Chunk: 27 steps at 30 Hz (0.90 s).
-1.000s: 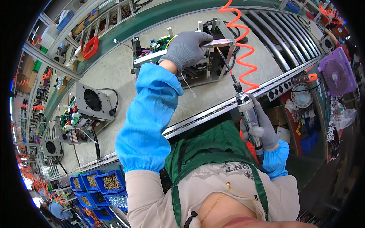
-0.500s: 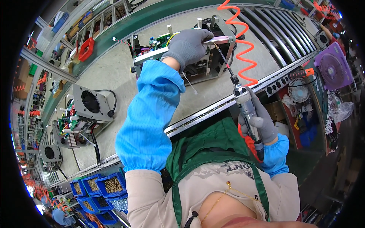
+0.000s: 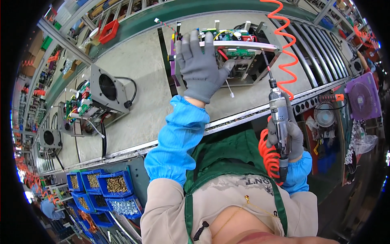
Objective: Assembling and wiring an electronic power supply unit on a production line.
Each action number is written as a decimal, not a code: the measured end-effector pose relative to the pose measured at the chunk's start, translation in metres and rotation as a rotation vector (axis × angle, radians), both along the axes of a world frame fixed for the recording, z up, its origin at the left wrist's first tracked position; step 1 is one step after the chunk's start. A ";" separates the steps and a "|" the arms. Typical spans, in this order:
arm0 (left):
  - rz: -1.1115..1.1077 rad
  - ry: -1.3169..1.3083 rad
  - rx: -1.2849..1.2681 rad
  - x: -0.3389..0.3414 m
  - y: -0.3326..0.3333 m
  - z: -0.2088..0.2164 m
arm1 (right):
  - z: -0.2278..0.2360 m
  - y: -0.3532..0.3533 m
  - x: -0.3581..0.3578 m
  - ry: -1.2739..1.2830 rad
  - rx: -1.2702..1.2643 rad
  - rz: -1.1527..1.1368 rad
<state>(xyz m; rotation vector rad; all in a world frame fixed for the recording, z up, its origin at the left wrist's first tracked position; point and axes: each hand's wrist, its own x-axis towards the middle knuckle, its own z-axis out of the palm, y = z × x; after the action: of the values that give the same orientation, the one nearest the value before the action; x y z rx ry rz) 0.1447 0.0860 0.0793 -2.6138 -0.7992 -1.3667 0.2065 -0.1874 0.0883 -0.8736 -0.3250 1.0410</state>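
Observation:
My left hand (image 3: 200,67), in a grey glove, lies with outstretched fingers over the left part of a metal-framed electronic unit (image 3: 245,44). Its thumb is spread away toward the middle of the unit. Green circuit boards, coloured wires and a purple end plate (image 3: 173,61) show on the unit. Wrapped round an air screwdriver (image 3: 278,109) is my gloved right hand (image 3: 293,136). The long bit slants up to the right end of the unit's silver top rail (image 3: 239,43), its tip at or very near a hole there. Whether a screw sits under the tip is too small to tell.
An orange coiled air hose (image 3: 289,61) hangs beside the unit's right end, near steel rollers (image 3: 321,57). More units with round fans (image 3: 107,86) stand to the left. Blue bins (image 3: 115,185) of screws are at lower left. A red tray (image 3: 109,31) lies behind.
My left hand has shifted from the middle of the top rail to the unit's left part, its fingers now spread. The screwdriver's tip has come to the rail's right end. The whole view has shifted.

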 end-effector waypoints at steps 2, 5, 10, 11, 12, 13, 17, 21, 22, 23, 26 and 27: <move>-0.012 0.003 -0.037 0.003 0.002 -0.001 | -0.001 0.002 0.001 -0.038 0.055 0.039; 0.008 0.028 -0.081 0.009 0.002 -0.002 | -0.006 0.001 0.002 -0.024 0.071 0.033; 0.027 0.092 -0.024 0.008 0.006 -0.004 | -0.012 0.002 0.006 -0.043 0.055 0.029; 0.018 0.083 0.024 0.001 0.009 -0.007 | -0.012 0.003 0.003 -0.041 0.048 0.012; 0.036 0.084 0.001 -0.005 0.010 -0.008 | -0.012 0.005 0.000 -0.069 0.004 0.038; 0.055 0.094 0.041 -0.008 0.010 -0.013 | -0.022 -0.001 0.006 -0.039 -0.060 0.079; -0.211 0.106 -0.074 -0.035 -0.003 -0.039 | -0.035 -0.011 0.012 -0.071 -0.122 0.044; -0.648 0.473 -0.624 -0.146 -0.025 -0.077 | -0.040 -0.023 0.025 -0.071 0.030 0.104; -0.617 0.588 -0.887 -0.189 -0.030 -0.071 | -0.042 -0.023 0.026 -0.056 0.035 0.096; -0.479 0.421 -0.974 -0.244 -0.044 -0.077 | -0.044 -0.017 0.025 -0.028 0.040 0.120; 0.360 -0.063 -1.049 -0.344 -0.069 -0.044 | -0.047 -0.011 0.024 -0.071 0.094 0.134; 0.607 -0.222 -0.880 -0.370 -0.070 -0.033 | -0.045 -0.013 0.025 -0.091 0.103 0.129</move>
<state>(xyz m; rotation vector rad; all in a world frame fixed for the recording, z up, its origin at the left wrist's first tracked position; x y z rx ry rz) -0.2248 0.0156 0.0458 -2.2997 -2.4304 -1.2870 0.2312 -0.2007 0.0436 -0.8163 -0.5127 1.0950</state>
